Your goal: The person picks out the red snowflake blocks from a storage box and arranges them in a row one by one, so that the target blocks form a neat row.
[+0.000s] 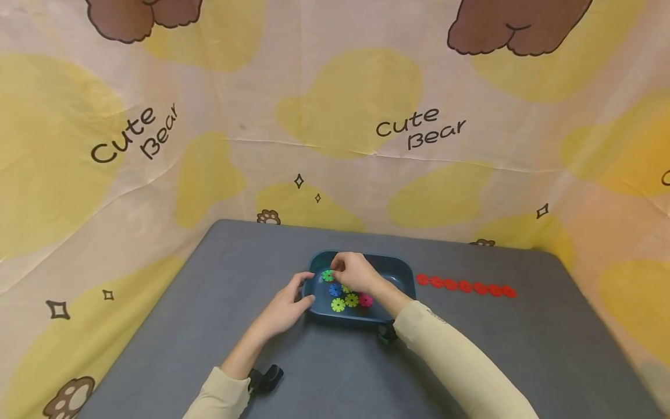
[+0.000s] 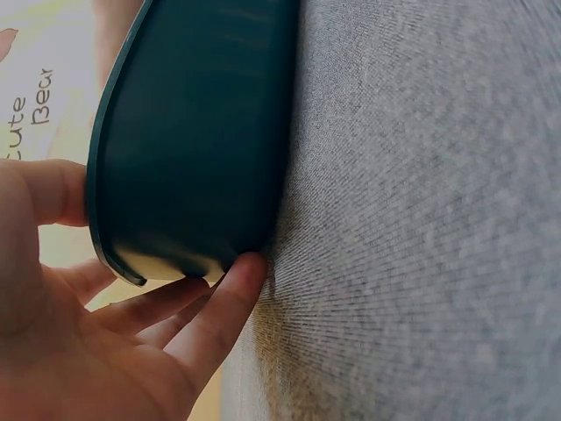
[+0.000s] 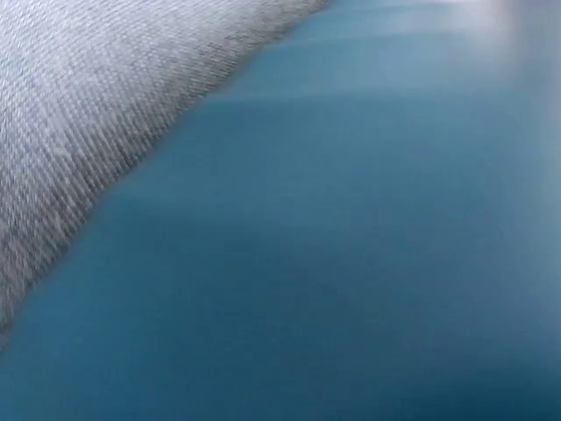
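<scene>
A dark teal tray (image 1: 400, 269) stands on the grey table with several notched plastic snowflake discs in it: a blue disc (image 1: 335, 290), a pink disc (image 1: 366, 300) and yellow-green discs (image 1: 338, 304) among them. My left hand (image 1: 285, 305) holds the tray's left end. Thumb and fingers bend around the tray's corner (image 2: 193, 132) in the left wrist view. Reaching over the tray, my right hand (image 1: 356, 272) pinches a green snowflake disc (image 1: 328, 276) at its fingertips. The right wrist view has only the tray wall (image 3: 307, 228) and cloth, with no hand.
Red snowflake discs (image 1: 464, 286) form a row on the grey table (image 1: 324, 372), right of the tray. Behind the table and at its sides hangs a printed curtain (image 1: 335, 105). A dark wrist device (image 1: 266, 379) sits at my left cuff.
</scene>
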`<action>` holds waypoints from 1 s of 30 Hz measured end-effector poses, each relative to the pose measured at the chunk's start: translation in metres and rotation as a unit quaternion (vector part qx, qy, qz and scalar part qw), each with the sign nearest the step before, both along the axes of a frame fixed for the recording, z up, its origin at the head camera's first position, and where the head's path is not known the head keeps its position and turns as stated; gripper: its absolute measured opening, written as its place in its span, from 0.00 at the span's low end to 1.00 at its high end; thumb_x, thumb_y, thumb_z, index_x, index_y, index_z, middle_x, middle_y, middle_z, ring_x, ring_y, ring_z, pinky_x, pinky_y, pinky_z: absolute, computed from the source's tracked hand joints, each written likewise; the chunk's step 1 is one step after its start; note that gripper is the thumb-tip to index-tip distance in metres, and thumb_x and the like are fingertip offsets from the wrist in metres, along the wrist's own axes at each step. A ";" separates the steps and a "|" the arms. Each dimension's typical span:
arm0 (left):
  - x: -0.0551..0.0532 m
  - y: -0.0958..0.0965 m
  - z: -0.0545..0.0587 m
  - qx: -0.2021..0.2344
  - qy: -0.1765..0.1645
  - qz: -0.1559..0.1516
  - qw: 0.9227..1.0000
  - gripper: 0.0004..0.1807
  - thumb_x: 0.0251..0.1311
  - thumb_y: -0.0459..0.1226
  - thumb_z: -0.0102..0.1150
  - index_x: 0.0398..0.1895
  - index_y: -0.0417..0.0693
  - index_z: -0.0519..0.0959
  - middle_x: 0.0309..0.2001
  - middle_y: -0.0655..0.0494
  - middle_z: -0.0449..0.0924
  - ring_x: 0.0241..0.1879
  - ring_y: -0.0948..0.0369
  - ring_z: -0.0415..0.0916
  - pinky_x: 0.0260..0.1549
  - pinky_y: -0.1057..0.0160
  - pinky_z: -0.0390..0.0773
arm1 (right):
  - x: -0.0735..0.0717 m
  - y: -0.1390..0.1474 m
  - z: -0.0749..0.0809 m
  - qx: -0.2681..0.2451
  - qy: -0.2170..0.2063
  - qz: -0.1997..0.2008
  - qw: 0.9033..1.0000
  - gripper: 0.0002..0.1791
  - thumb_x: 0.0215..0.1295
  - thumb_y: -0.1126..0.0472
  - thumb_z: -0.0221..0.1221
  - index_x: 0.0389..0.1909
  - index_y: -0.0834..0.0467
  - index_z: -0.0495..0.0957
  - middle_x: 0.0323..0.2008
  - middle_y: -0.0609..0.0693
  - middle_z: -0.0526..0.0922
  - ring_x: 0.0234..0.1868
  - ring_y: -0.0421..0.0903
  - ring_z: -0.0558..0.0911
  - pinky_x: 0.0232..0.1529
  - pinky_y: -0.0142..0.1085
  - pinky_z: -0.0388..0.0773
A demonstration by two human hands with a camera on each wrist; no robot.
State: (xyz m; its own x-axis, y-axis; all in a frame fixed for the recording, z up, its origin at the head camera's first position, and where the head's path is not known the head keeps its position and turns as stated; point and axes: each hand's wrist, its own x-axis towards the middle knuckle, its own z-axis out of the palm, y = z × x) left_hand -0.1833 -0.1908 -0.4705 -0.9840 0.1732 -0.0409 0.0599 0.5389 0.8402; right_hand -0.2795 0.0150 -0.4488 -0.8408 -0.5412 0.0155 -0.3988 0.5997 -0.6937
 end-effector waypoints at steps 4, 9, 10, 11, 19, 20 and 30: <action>-0.001 0.001 0.000 0.003 -0.001 0.002 1.000 0.28 0.73 0.39 0.54 0.74 0.52 0.63 0.73 0.38 0.63 0.72 0.41 0.61 0.66 0.36 0.64 | 0.000 -0.004 -0.005 0.018 -0.001 0.003 1.000 0.09 0.69 0.64 0.63 0.46 0.63 0.82 0.35 0.48 0.82 0.34 0.43 0.79 0.39 0.39 0.80; -0.001 0.002 -0.001 0.000 0.001 0.001 1.000 0.28 0.73 0.40 0.54 0.74 0.52 0.64 0.73 0.37 0.63 0.72 0.40 0.62 0.65 0.35 0.64 | 0.000 -0.007 -0.009 0.029 0.004 -0.001 1.000 0.10 0.68 0.64 0.64 0.47 0.62 0.83 0.41 0.51 0.83 0.41 0.47 0.81 0.47 0.45 0.82; -0.001 0.002 -0.001 0.000 0.000 0.003 1.000 0.28 0.73 0.40 0.54 0.74 0.53 0.64 0.73 0.38 0.63 0.72 0.40 0.62 0.65 0.36 0.64 | 0.000 -0.008 -0.009 0.031 0.006 -0.002 0.999 0.10 0.68 0.64 0.64 0.48 0.62 0.83 0.42 0.52 0.83 0.43 0.48 0.82 0.49 0.46 0.81; -0.001 0.002 -0.001 0.000 -0.001 0.004 1.000 0.28 0.73 0.40 0.54 0.74 0.53 0.64 0.73 0.38 0.63 0.72 0.40 0.62 0.65 0.35 0.64 | 0.000 -0.008 -0.009 0.034 0.009 -0.001 0.999 0.10 0.68 0.64 0.64 0.48 0.62 0.83 0.44 0.52 0.83 0.45 0.48 0.82 0.50 0.46 0.81; -0.001 0.001 -0.001 -0.002 0.003 0.007 1.000 0.27 0.73 0.40 0.54 0.74 0.55 0.64 0.73 0.37 0.63 0.71 0.39 0.63 0.65 0.35 0.65 | -0.002 -0.012 -0.014 0.055 0.011 0.013 0.998 0.13 0.70 0.62 0.63 0.53 0.60 0.82 0.50 0.53 0.84 0.46 0.47 0.83 0.49 0.45 0.81; -0.001 0.001 -0.001 -0.001 0.004 0.007 1.000 0.27 0.73 0.40 0.54 0.74 0.55 0.64 0.73 0.37 0.63 0.71 0.39 0.63 0.65 0.35 0.65 | -0.002 -0.012 -0.015 0.056 0.009 0.015 0.998 0.13 0.70 0.62 0.63 0.53 0.59 0.82 0.49 0.53 0.84 0.46 0.47 0.83 0.49 0.45 0.81; 0.001 0.000 -0.001 0.002 0.004 0.005 1.000 0.28 0.73 0.40 0.54 0.74 0.54 0.64 0.73 0.37 0.63 0.70 0.38 0.64 0.64 0.34 0.65 | -0.001 -0.012 -0.019 0.069 0.003 0.018 0.997 0.12 0.67 0.63 0.66 0.50 0.57 0.84 0.41 0.50 0.80 0.42 0.46 0.80 0.47 0.44 0.80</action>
